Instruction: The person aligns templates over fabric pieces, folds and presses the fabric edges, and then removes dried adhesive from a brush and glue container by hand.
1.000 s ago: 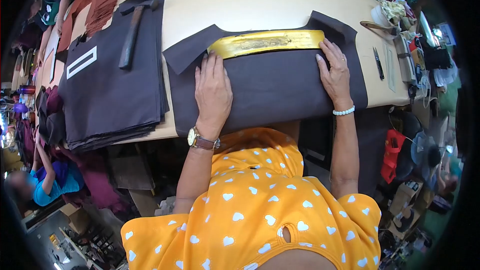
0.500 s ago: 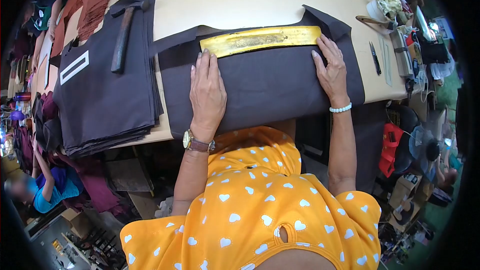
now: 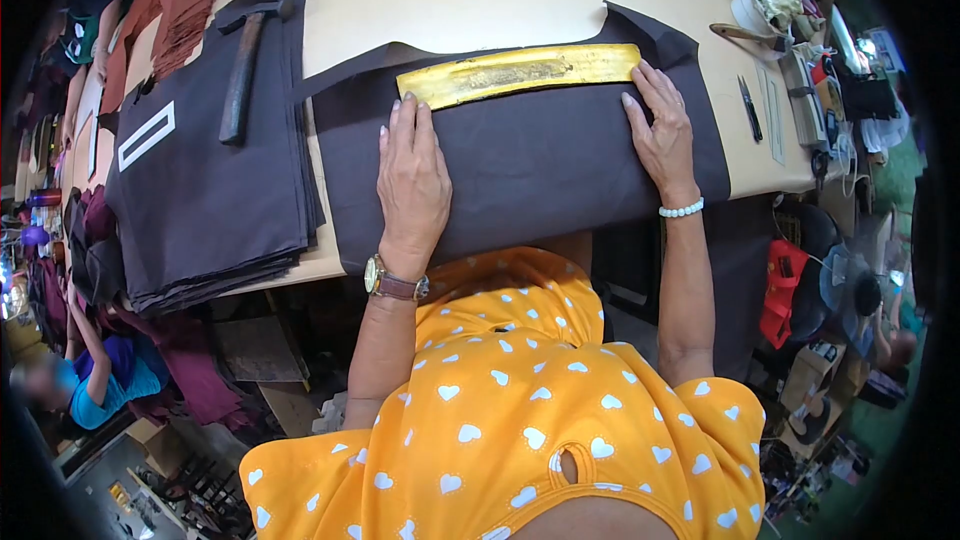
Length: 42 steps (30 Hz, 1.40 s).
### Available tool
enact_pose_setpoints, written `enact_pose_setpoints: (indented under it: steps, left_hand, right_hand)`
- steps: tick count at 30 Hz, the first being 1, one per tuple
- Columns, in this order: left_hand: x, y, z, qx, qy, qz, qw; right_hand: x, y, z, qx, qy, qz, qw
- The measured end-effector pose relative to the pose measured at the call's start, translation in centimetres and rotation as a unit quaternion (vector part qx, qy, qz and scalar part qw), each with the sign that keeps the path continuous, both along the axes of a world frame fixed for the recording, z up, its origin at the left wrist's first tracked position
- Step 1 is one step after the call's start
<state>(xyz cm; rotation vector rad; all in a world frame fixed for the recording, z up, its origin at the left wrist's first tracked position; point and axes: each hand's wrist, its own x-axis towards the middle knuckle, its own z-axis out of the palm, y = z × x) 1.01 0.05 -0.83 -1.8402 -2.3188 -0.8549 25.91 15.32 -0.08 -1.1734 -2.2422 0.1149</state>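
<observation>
A dark fabric panel (image 3: 540, 165) lies before me on the table, its far edge folded and raised at the corners. Across its upper part rests a long yellow strip (image 3: 590, 68), slightly curved, with a worn greyish middle. My left hand (image 3: 412, 175) lies flat on the fabric, fingertips at the strip's lower left end. At the right end, my right hand (image 3: 662, 135) touches the strip's edge with its fingers, the thumb apart on the fabric. Neither hand is wrapped around anything.
Left of the panel is a stack of dark fabric pieces (image 3: 215, 210) bearing a hammer (image 3: 242, 80) and a white rectangular frame (image 3: 147, 136). To the right lie a small pointed tool (image 3: 749, 108) and a brush (image 3: 745, 36). A person in blue (image 3: 95, 390) is at far left.
The yellow strip and the fabric's far edge appear slightly farther up and left. Both hands keep nearly the same place at the strip's ends.
</observation>
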Motion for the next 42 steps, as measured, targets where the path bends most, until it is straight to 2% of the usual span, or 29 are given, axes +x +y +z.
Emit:
enact_pose_setpoints:
  steps: [10,13,19,22,24,27,30,32,33,34,38,42]
  left_hand:
    - [0.2,0.1,0.2,-0.015,0.019,0.007,1.0]
    - [0.3,0.6,0.6,-0.04,0.112,0.015,0.993]
    - [0.7,1.8,2.6,-0.081,0.145,0.008,0.986]
    - [1.3,2.0,3.0,-0.125,0.198,-0.006,0.972]
    - [1.3,2.4,3.6,-0.103,0.211,-0.011,0.972]
    - [1.5,3.2,3.2,-0.062,0.197,-0.045,0.977]
    - [1.7,3.8,2.9,-0.058,0.139,-0.066,0.986]
    - [1.8,3.9,3.1,-0.074,0.14,-0.064,0.985]
    - [1.8,4.0,3.0,-0.059,0.146,-0.062,0.986]
    - [1.7,3.9,3.0,-0.061,0.149,-0.062,0.985]
    - [1.9,4.1,2.9,-0.07,0.14,-0.06,0.986]
    - [2.1,4.2,2.8,-0.064,0.141,-0.054,0.986]
  right_hand:
    - [0.0,0.2,-0.3,0.01,-0.026,-0.011,1.0]
    - [-0.1,0.2,0.2,0.005,-0.016,-0.003,1.0]
    - [-0.9,0.0,1.0,0.017,-0.048,-0.022,0.998]
    - [-1.1,0.1,0.9,0.023,-0.071,-0.03,0.997]
    - [-1.1,0.0,1.0,0.013,-0.078,-0.033,0.996]
    - [-1.1,-0.3,1.6,0.018,-0.057,-0.022,0.998]
    - [1.5,1.6,0.9,-0.02,0.087,0.004,0.996]
    - [5.8,3.5,0.6,0.078,0.078,-0.105,0.988]
    - [8.4,4.0,0.7,0.087,0.1,-0.158,0.979]
    - [11.4,4.7,0.3,0.113,0.06,-0.213,0.969]
    - [19.7,4.5,0.3,0.044,-0.046,-0.389,0.919]
    - [21.8,4.0,0.3,0.002,-0.037,-0.41,0.912]
